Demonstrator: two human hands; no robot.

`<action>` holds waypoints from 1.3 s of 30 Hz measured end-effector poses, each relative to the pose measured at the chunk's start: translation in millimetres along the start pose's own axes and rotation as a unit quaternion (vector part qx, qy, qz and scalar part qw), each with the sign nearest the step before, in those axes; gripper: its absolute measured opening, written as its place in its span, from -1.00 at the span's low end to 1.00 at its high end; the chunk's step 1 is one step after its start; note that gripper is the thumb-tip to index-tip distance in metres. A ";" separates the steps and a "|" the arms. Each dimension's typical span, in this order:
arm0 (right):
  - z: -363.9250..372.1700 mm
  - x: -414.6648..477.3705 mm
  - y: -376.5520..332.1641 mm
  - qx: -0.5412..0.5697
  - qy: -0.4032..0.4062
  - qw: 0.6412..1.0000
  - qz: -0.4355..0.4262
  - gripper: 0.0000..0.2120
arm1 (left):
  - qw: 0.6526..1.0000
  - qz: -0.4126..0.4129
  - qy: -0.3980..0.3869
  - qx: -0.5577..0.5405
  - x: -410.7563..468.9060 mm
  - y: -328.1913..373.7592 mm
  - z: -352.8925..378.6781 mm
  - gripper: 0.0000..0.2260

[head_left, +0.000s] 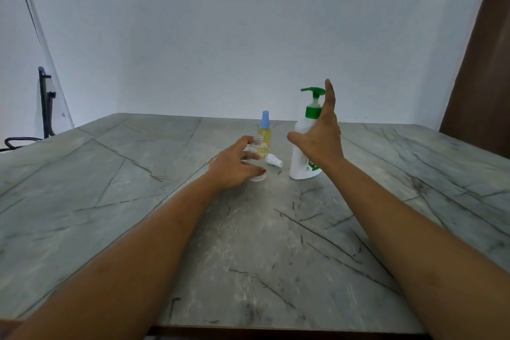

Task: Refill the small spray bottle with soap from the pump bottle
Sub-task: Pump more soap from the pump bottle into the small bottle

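A small clear spray bottle (257,146) stands upright on the table with its threaded neck uncovered; my left hand (234,165) grips its body. Its white spray cap (274,160) lies on its side just right of it. The white pump bottle (302,157) with a green pump head stands to the right. My right hand (320,135) hovers in front of the pump bottle's right side with fingers straight and thumb spread, holding nothing.
A second spray bottle (265,130) with yellow liquid and a blue cap stands behind the clear one. The grey marble table (248,243) reaches a white wall. A dark stand (45,107) is at the far left, a brown panel (480,77) at the right.
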State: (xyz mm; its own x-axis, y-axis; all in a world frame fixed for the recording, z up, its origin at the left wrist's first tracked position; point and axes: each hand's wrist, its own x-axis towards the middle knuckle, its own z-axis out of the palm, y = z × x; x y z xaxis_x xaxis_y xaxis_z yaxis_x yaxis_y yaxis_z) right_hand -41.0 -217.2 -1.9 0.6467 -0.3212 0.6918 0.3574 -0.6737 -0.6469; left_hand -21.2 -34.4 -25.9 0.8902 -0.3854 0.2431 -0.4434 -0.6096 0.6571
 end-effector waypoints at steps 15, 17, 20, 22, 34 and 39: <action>-19.5 -7.6 -19.0 -0.276 -0.183 0.920 -0.210 -0.06 | 1.000 0.008 0.014 -0.004 -5.3 8.1 0.1 -0.45; -20.8 -8.8 -18.1 -0.272 -0.212 0.912 -0.221 -0.08 | 1.000 0.010 0.015 -0.006 -5.6 8.4 0.4 -0.46; -20.9 -9.0 -17.2 -0.272 -0.234 0.904 -0.232 -0.11 | 1.000 0.009 0.017 -0.006 -5.0 7.3 0.5 -0.46; -19.2 -9.4 -18.2 -0.280 -0.242 0.898 -0.239 -0.11 | 1.000 0.012 0.018 -0.004 -4.1 6.2 0.7 -0.46; -14.4 -13.4 -22.0 -0.300 -0.257 0.880 -0.264 -0.13 | 0.999 0.012 0.034 -0.009 0.1 0.8 1.3 -0.46; -13.5 -14.4 -21.4 -0.318 -0.246 0.875 -0.271 -0.10 | 0.999 0.012 0.040 -0.009 0.5 1.0 1.5 -0.46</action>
State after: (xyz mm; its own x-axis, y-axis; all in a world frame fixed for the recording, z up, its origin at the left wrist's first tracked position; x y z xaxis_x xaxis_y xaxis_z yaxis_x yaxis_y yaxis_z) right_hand -67.1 -207.1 6.3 0.7659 0.3805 0.5182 0.3560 -0.9222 0.1510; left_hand -21.4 -36.2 -26.2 0.8852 -0.3425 0.3147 -0.4633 -0.5886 0.6625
